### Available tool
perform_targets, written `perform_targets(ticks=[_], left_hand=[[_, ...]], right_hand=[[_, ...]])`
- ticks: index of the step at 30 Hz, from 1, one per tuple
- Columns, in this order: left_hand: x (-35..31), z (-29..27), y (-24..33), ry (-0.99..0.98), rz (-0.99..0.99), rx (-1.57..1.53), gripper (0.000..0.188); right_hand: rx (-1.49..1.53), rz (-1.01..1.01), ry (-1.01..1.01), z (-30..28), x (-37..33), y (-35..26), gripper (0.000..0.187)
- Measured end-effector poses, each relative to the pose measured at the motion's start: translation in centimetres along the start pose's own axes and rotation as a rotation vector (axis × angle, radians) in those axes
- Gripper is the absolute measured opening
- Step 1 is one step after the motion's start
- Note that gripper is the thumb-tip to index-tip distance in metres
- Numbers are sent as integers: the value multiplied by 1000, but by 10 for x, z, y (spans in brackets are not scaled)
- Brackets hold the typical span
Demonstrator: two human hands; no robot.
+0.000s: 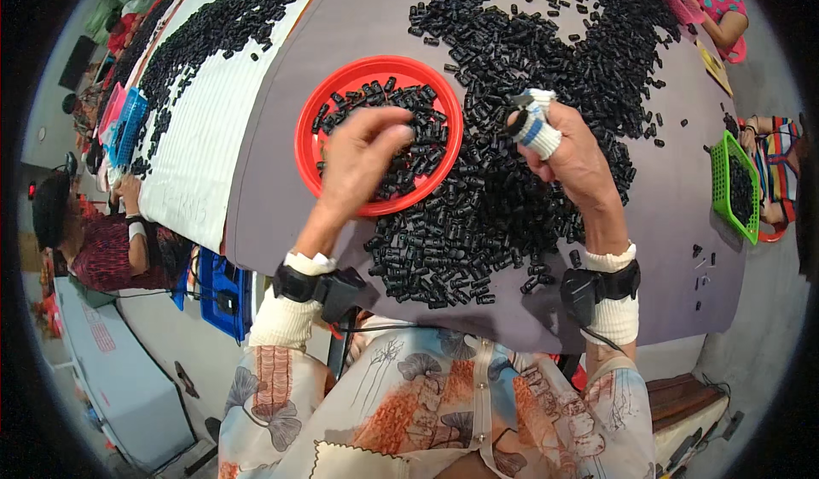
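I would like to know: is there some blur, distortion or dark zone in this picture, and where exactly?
In the head view, the left hand looks slightly blurred, perhaps from motion, while the right hand looks clearer; in the same view, the table has edges bent by the fisheye lens, and the picture's corners go black.

Grey floor (pixel 759 300) shows beside a grey-covered table (pixel 268 168) and a pale box-shaped unit (pixel 132 372).
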State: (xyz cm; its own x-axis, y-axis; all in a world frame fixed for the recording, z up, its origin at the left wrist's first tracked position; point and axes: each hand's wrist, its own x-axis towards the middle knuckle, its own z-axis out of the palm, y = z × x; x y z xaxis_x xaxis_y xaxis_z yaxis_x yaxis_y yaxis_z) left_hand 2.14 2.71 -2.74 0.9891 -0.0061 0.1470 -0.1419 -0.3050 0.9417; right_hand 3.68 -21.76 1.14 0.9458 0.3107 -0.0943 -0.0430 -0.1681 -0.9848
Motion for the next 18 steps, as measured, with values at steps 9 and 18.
perform_targets(ticks=[9, 18], left_hand=[[-36, 94, -17, -382, 356, 464, 32], [-47, 95, -15, -533, 295, 502, 23]], right_hand=[[-18, 33, -11, 6, -8, 5, 13], [41, 66, -46, 5, -9, 21, 14]])
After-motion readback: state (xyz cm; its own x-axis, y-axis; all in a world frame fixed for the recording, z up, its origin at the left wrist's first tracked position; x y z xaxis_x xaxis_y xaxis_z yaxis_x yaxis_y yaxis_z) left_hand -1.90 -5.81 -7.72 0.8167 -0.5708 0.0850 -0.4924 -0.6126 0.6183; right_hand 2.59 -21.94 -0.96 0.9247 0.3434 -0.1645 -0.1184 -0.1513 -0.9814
